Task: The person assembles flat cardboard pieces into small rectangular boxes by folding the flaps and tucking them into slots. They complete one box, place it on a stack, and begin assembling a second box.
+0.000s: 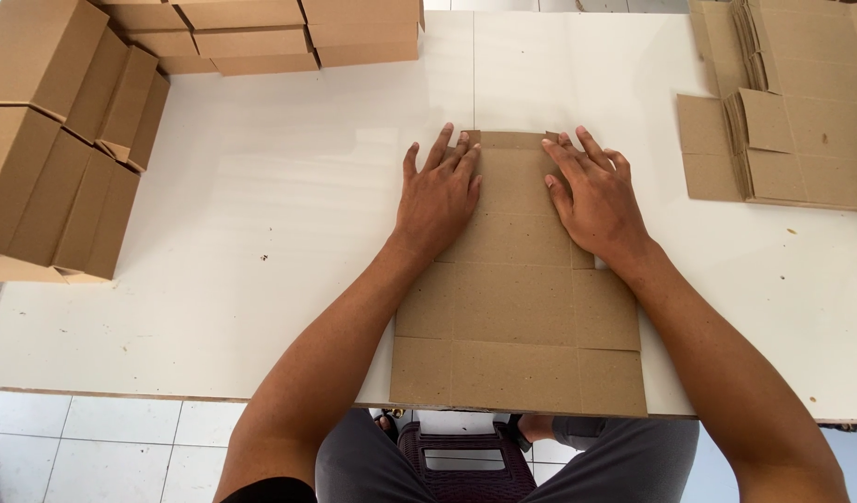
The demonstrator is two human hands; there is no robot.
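Observation:
A flat brown cardboard box blank (514,317) lies on the white table (289,214), its near edge at the table's front edge. My left hand (438,196) rests palm down on the blank's far left part, fingers spread. My right hand (591,191) presses flat on the far right part, fingers apart. Neither hand grips anything. Between the two hands a strip of the blank's far end shows.
Folded-up cardboard boxes (56,140) are stacked at the left edge and along the back (261,33). A pile of flat blanks (787,112) lies at the right. A dark plastic stool (466,461) and tiled floor (93,447) show below the table.

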